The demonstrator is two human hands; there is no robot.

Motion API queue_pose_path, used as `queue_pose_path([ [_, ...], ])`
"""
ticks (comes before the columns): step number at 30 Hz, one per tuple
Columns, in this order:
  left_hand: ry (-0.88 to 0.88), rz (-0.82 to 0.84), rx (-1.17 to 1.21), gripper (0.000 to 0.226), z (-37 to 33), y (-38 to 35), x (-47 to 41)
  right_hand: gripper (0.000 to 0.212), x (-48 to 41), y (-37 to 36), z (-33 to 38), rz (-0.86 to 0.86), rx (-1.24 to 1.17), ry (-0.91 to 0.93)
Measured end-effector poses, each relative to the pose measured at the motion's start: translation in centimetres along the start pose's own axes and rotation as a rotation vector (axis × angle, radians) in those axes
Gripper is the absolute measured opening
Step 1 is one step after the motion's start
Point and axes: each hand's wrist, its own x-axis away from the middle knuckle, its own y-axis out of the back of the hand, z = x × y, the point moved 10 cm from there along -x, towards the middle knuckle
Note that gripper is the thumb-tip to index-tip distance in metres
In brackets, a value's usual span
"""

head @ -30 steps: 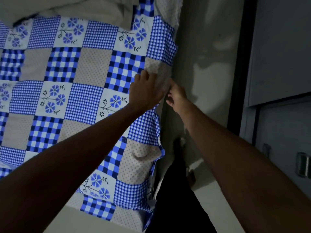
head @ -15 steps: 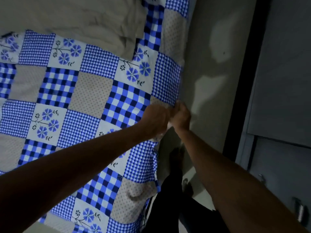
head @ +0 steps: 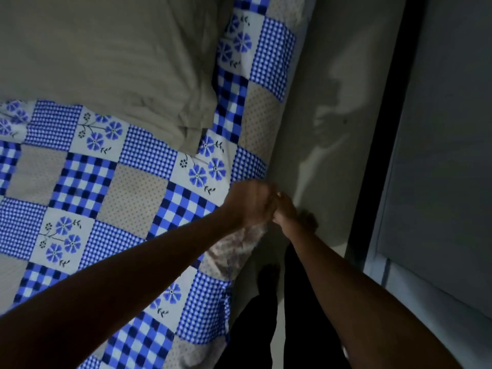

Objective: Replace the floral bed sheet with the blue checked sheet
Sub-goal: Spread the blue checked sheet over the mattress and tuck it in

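While my left hand (head: 249, 205) and right hand (head: 285, 210) meet at its side edge, the sheet (head: 138, 187) lies spread flat, partly under the pillow (head: 106, 62). Left fingers appear curled on the hem, but blurred; right's grip I cannot tell. Risk: an uneven tug skews the checks.
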Motion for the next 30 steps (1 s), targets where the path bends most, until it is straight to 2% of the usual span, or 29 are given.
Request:
queue_pose_path([
  [1, -0.009, -0.115, 0.065, 0.041, 0.7, 2.4, -1.5, 0.017, -1.1, 1.0, 1.9, -0.029, -0.037, 0.004],
  [3, -0.014, -0.282, 0.141, 0.049, 3.0, 6.1, -4.9, 0.031, -4.1, 3.2, 6.4, -0.114, -0.124, 0.032],
  [6, 0.108, -0.407, 0.164, 0.067, 7.7, 9.9, -10.7, 0.057, -10.7, 5.4, 13.0, -0.184, -0.362, 0.083],
  [8, 0.192, -0.394, 0.126, 0.069, 10.0, 11.2, -14.2, 0.069, -11.7, 6.4, 18.9, -0.203, -0.394, 0.132],
  [12, 0.220, -0.264, 0.080, 0.061, 10.2, 10.4, -18.8, 0.043, -10.7, 8.6, 28.0, -0.299, -0.184, 0.379],
  [16, 0.245, -0.269, 0.055, 0.056, 9.8, 9.4, -19.5, 0.032, -10.8, 9.6, 29.6, -0.316, -0.041, 0.495],
  [20, 0.094, -0.208, -0.007, 0.058, 7.1, 9.0, -20.5, 0.042, -10.7, 12.6, 29.2, -0.506, -0.003, 0.588],
  [23, 0.041, -0.179, 0.069, 0.058, 5.8, 9.9, -22.0, 0.018, -11.6, 10.7, 28.4, -0.298, -0.140, 0.471],
  [25, 0.004, -0.207, 0.154, 0.056, 5.1, 11.4, -23.3, 0.025, -11.2, 9.9, 28.7, -0.277, -0.128, 0.482],
  [27, 0.042, -0.278, 0.201, 0.057, 6.0, 13.3, -24.8, 0.034, -11.8, 9.6, 29.2, -0.317, -0.040, 0.520],
  [30, 0.184, -0.390, 0.244, 0.058, 9.8, 16.2, -27.6, 0.035, -12.9, 10.6, 29.8, -0.355, 0.075, 0.529],
])
